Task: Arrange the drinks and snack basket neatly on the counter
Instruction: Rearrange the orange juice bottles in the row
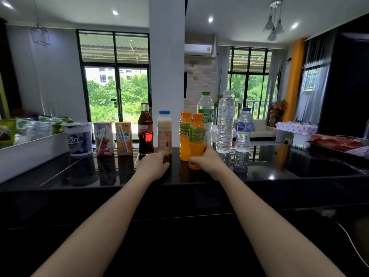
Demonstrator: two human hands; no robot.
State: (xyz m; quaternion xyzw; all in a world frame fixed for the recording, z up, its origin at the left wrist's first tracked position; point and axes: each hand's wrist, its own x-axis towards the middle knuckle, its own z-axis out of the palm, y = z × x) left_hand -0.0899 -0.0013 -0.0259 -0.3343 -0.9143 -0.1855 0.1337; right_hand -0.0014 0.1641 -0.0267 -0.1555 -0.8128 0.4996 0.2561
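Glossy black stone counter (279, 168) spans the middle of the frame, with tall windows, a white pillar and a wall air conditioner behind it. Along its far edge stands a row of drinks. From left to right: a white plastic cup with blue lettering and a foil lid (79, 138); a red-and-white juice carton with a straw (103, 138); an orange milk carton with a straw (123, 138); a dark cola in a glass bottle with a red label (145, 128); a pale cream drink bottle with a blue cap (164, 131); two orange juice bottles with green labels, one set further back (185, 134) and one nearer the viewer (197, 136); a clear water bottle with a green cap (205, 110); a tall clear water bottle with a clear cap (225, 120); and a shorter water bottle with a blue cap and blue label (244, 128).

At far left, a white rectangular snack basket (34, 148) holds green and white packets. At far right lies a tray of red packets (337, 141).

Left hand (154, 164) reaches to the foot of the cream bottle, fingers loosely curled and touching its base. Right hand (207, 159) wraps its fingers around the lower body of the nearer orange juice bottle, gripping it upright on the counter.
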